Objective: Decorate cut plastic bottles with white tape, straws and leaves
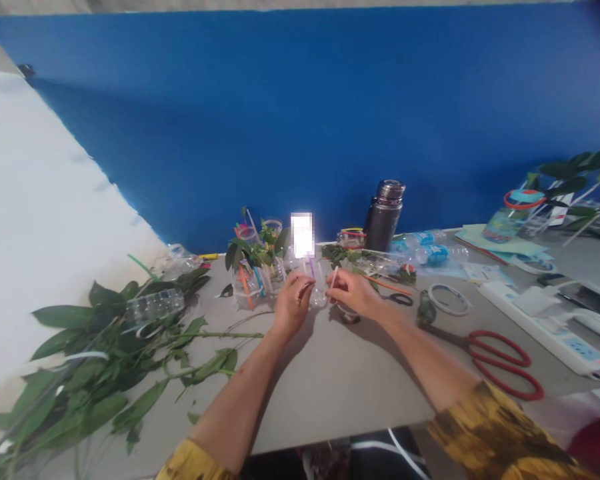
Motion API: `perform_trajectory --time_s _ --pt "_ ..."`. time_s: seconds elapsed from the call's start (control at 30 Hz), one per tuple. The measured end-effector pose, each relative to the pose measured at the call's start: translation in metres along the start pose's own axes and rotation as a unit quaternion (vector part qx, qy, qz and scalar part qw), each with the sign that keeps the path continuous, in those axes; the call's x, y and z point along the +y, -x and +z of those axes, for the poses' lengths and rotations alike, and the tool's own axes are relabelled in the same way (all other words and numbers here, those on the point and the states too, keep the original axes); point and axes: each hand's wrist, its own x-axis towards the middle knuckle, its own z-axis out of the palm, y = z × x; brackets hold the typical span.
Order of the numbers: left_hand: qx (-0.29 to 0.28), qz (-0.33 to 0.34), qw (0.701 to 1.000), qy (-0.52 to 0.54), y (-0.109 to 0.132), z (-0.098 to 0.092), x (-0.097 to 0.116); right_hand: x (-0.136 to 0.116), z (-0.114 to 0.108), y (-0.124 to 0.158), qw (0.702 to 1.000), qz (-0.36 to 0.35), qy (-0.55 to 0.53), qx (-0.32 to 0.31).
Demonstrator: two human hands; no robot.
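Note:
Between my two hands stands a small clear plastic container (319, 296) on the table, with a purple straw (312, 267) upright at its far side. My left hand (294, 301) is closed, its fingertips against the container's left side. On the right, my right hand (353, 293) pinches a pale straw (335, 276) between thumb and fingers, close to the container's edge. Just left of my hands are clear containers (243, 290) with coloured straws, an orange straw (246, 288) among them, and leafy cuttings. A bright pixelated patch covers what is behind the container.
Leafy branches (90, 380) and a clear ribbed bottle (155, 307) lie at left. A dark thermos (384, 217) stands by the blue wall, near bottles (435, 253). Red-handled scissors (503, 363), a tape roll (449, 299) and a white power strip (550, 330) lie at right.

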Motion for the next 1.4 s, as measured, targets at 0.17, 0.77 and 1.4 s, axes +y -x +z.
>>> perform_trajectory --time_s 0.17,0.77,1.4 --pt "-0.018 -0.006 1.0 -0.001 -0.001 -0.001 0.001 0.004 0.004 -0.001 0.982 -0.098 0.161 0.006" --pt "-0.075 -0.089 0.993 0.012 -0.004 0.0 0.018 0.021 0.028 -0.003 0.958 0.001 0.274 0.08" --pt "-0.107 -0.107 0.988 -0.041 -0.022 -0.001 0.019 0.021 0.011 -0.006 0.951 0.005 0.302 0.06"
